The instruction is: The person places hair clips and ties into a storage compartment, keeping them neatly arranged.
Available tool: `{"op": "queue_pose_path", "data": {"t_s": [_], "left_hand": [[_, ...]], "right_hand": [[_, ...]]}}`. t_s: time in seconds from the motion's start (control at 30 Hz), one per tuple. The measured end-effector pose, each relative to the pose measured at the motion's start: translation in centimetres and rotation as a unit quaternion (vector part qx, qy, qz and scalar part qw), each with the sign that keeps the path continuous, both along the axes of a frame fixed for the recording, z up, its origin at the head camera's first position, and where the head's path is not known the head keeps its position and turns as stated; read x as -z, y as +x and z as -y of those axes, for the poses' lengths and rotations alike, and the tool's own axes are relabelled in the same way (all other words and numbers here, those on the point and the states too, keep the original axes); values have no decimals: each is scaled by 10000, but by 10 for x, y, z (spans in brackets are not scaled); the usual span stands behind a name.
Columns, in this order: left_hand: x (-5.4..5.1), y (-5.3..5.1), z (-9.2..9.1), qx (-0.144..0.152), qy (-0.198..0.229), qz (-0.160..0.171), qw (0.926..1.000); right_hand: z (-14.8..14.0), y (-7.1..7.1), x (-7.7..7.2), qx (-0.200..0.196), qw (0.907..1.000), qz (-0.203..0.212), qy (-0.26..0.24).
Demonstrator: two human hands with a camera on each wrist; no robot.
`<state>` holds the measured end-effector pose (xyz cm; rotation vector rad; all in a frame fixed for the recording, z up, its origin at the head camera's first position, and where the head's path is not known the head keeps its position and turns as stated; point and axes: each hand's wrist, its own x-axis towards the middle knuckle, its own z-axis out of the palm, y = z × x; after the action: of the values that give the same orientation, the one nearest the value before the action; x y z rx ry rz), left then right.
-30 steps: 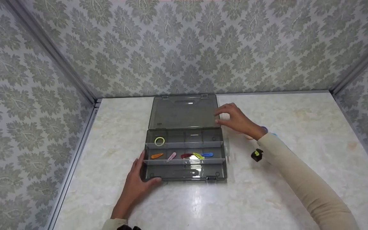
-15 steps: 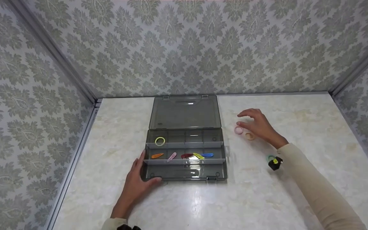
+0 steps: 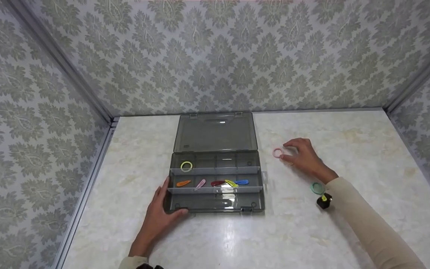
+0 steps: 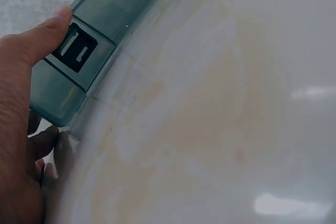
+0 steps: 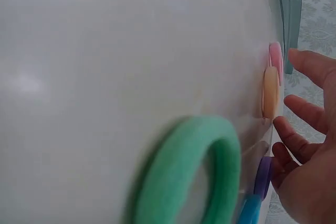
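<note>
My left hand (image 3: 158,213) grips the near left corner of a grey see-through organizer box (image 3: 207,203), thumb on its front wall, fingers along its left side. In the left wrist view the thumb lies beside the dark latch (image 4: 76,48). My right hand (image 3: 306,157) is low over the table to the right of the box, fingers apart, thumb and forefinger tips by a pink hair tie (image 3: 274,151); whether they touch it I cannot tell. Below the fingers in the right wrist view is a peach hair tie (image 5: 270,93), mostly hidden in the head view.
The lid (image 3: 215,132) lies open behind the box. A yellow hair tie (image 3: 181,167) sits in the back row; several snap clips (image 3: 183,183) lie in the middle row. Near the right wrist are green (image 5: 227,145), purple (image 5: 263,179) and blue (image 5: 249,211) hair ties.
My right hand has moved from beside the lid rightward and nearer to me, down toward the pink hair tie. The left hand has stayed on the box.
</note>
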<state>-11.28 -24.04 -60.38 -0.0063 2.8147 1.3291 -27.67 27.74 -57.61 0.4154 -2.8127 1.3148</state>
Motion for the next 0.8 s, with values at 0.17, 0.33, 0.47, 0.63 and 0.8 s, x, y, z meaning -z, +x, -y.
{"op": "queue_pose_path", "data": {"t_s": [0.17,0.33,0.47,0.63,0.8], "left_hand": [[1,-1,1,38,50,-89,9999],[1,-1,1,9,22,-31,10000],[0,-1,0,-11,-26,-5,10000],[-2,0,-1,-32,-51,34,10000],[-1,-1,0,-44,-53,75,9999]], "right_hand": [[3,2,3,90,9998,12,203],[8,2,3,193,9986,26,489],[9,1,5,178,9983,-72,544],[8,0,9,158,9986,-199,461],[10,0,8,190,9987,-228,403]]}}
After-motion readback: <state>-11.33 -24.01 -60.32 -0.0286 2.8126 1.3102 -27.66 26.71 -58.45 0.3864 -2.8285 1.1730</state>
